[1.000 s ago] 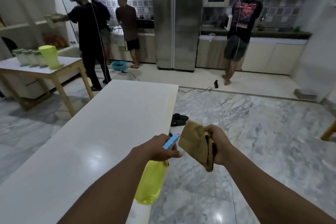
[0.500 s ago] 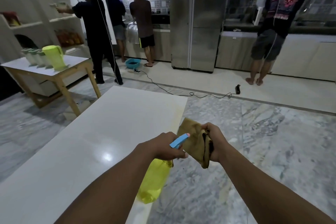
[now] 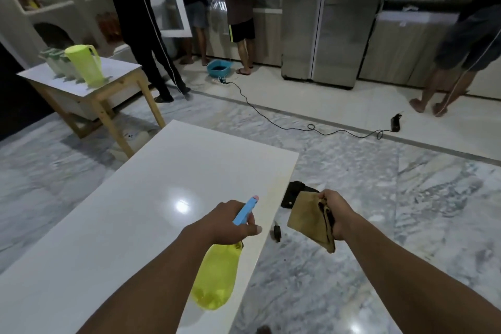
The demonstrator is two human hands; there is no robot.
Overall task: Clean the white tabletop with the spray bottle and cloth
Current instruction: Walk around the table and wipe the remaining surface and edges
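The white tabletop [image 3: 141,214] stretches from lower left up to the middle of the view. My left hand [image 3: 227,222] grips the neck of a yellow spray bottle [image 3: 217,276] with a blue nozzle, held over the table's right edge, nozzle pointing up and away. My right hand [image 3: 334,215] is closed on a tan cloth [image 3: 306,221] that hangs beside the table, above the floor. The two hands are apart, about a hand's width.
Dark sandals [image 3: 294,194] lie on the marble floor by the table's right edge. A black cable [image 3: 284,123] runs across the floor. A small wooden table [image 3: 89,84] with a green jug [image 3: 86,64] stands at left. Several people stand at the far counters beside a steel fridge [image 3: 333,16].
The view has tilted down and closer to the table. Both hands have moved slightly apart; the spray nozzle now sits over the tabletop edge. Both still hold their things.
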